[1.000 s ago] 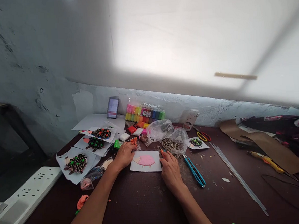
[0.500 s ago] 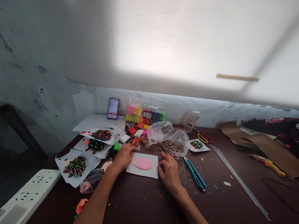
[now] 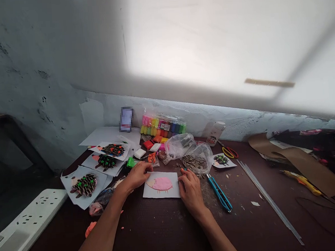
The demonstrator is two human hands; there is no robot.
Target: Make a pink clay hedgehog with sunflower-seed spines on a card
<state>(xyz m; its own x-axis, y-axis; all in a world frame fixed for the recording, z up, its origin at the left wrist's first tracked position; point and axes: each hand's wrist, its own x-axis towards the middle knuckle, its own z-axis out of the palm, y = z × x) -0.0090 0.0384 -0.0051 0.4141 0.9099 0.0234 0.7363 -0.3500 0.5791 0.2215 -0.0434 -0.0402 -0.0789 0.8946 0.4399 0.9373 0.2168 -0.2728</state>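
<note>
A white paper card point(image 3: 147, 193) lies on the dark table, bearing a flat pink clay body with a drawn outline and small legs. My left hand point(image 3: 137, 176) has closed fingers at its upper left corner. At the right edge my right hand point(image 3: 190, 188) has curled fingers, the thumb against the card. A small teal and orange thing point(image 3: 184, 170) shows by my right fingertips; its kind is unclear. Beyond that hand, striped sunflower seeds point(image 3: 192, 162) spill from a clear plastic bag point(image 3: 205, 155).
Finished hedgehog cards point(image 3: 86, 185) are at left, near a white power strip point(image 3: 33, 211). Clay packs point(image 3: 163, 125) stand at the back. Blue-handled pliers point(image 3: 219, 194), scissors point(image 3: 229, 152), clear glue sticks point(image 3: 270, 202) and a yellow glue gun point(image 3: 304, 181) lie at right.
The card has turned slightly, its lower edge now more level, and shifted a little right. Both hands stay at its edges, the right thumb now closer against the card.
</note>
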